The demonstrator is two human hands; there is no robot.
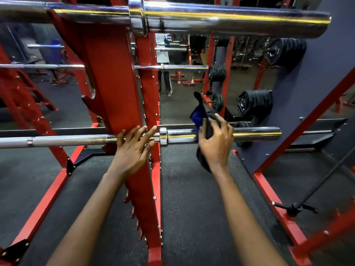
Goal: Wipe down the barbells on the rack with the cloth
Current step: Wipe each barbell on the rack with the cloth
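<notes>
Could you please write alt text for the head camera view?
A right hand presses a dark blue-and-black cloth onto the chrome barbell's sleeve on a red steel rack, while the left hand rests fingers on the bar beside the upright.

I can't see the stretch of the lower bar (257,133) under my right hand (216,144), nor most of the cloth (199,115) bunched in that grip; its lower end hangs behind my wrist. My left hand (134,146) and the red post (115,83) cover the bar where it meets the rack. The top bar (230,18) is blurred and runs off the left edge, as do the two bars below it. The plates (255,101) are too small to read. Both forearms are cut by the bottom edge.
</notes>
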